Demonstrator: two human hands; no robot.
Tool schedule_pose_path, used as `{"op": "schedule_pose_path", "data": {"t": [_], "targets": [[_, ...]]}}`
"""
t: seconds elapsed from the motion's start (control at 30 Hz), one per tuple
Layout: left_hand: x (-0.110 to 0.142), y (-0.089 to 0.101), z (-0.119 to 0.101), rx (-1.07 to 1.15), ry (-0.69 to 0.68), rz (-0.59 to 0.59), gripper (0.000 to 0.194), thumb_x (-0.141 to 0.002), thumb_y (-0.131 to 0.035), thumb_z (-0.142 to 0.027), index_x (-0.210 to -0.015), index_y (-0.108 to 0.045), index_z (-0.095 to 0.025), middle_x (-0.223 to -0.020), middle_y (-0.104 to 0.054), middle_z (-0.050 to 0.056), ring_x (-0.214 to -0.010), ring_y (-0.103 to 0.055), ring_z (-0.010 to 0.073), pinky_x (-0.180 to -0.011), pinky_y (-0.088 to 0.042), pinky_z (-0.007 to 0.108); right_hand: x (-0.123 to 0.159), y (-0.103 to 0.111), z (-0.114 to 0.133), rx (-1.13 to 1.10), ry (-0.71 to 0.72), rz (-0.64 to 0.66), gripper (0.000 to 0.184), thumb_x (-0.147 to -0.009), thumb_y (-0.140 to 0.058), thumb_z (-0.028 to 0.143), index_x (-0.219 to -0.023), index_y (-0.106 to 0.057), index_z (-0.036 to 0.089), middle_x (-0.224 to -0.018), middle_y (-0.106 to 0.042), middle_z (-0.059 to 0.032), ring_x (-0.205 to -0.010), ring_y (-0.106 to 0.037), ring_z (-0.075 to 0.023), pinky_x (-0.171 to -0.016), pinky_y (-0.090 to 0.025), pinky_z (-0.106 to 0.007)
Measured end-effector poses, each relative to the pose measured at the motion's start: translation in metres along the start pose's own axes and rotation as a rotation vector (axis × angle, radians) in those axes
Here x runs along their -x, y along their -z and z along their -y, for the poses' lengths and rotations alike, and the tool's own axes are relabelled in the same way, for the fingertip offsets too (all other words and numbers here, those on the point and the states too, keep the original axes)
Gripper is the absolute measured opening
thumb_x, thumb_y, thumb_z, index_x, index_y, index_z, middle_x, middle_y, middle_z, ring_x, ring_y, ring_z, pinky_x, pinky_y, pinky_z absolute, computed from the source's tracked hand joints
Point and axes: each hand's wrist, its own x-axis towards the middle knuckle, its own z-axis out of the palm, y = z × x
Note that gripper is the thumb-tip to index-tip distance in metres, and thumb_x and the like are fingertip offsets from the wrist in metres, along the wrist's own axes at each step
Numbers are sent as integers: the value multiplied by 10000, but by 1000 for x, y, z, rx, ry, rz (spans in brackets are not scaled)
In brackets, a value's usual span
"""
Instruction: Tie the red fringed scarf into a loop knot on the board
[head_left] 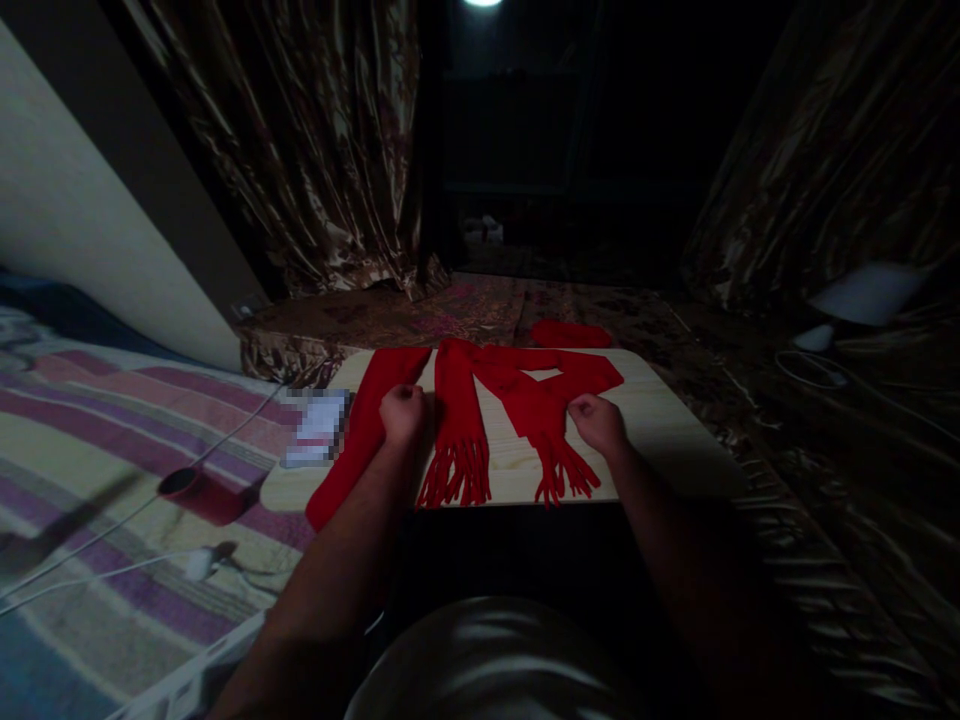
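A red scarf [459, 400] with fringed ends lies bent in loose folds on a pale wooden table [510, 450]. Both fringes hang toward me at the table's near edge. To its left runs a long plain red strip of cloth [360, 440]; whether it belongs to the scarf I cannot tell. My left hand [403, 412] is closed in a fist at the strip's right edge, and its fingertips are hidden. With thumb and fingers pinched, my right hand [598, 420] holds the right edge of the scarf above the right fringe.
Behind the table lies another red cloth bundle [570, 334]. A white packet [319, 428], blurred out, sits at the table's left. On the striped bed cover [135, 400] are a red cylinder [201, 495] and white cables with a plug [199, 564]. A lamp [862, 295] stands far right.
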Motion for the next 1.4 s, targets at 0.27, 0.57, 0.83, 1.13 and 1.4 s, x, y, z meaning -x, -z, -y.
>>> {"op": "schedule_pose_path", "data": {"t": [0.27,0.57,0.83,1.13,1.4], "targets": [[-9,12,-14,-378,59,388,236,-626,-790,-388,-561,-683,-188,-516,-620,60,-588,-638,207,-612,-489,293,0,1,2,27,19,1,181,-811,-559,325,-770,-713,239,-709,-709,-13,-651,-633,-173,-640,-442,-264],[-11,2,-29,-776,-9,538,427,-704,-740,-584,-635,-679,-167,-661,-676,85,-644,-629,181,-543,-389,251,-1,-1,-1,1,19,-3,165,-807,-576,335,-766,-707,243,-724,-719,-7,-653,-635,-167,-646,-448,-258],[-5,1,-28,-531,59,563,391,-672,-798,-467,-510,-595,-175,-531,-576,9,-481,-485,111,-469,-329,253,-2,-3,-4,-14,2,3,163,-802,-579,342,-768,-705,244,-710,-709,-2,-648,-634,-168,-648,-452,-264],[8,8,-24,-278,182,635,343,-650,-805,-467,-592,-673,-156,-523,-610,17,-456,-502,116,-468,-369,251,-2,-2,-3,-10,10,3,173,-808,-569,342,-769,-705,242,-707,-702,-2,-647,-627,-164,-646,-445,-263],[23,12,-27,-185,194,641,325,-604,-844,-421,-669,-711,-131,-590,-652,35,-499,-527,118,-490,-390,248,-1,-2,-1,-20,16,-6,161,-806,-566,325,-765,-698,243,-720,-708,-3,-665,-634,-166,-675,-456,-264]]}}
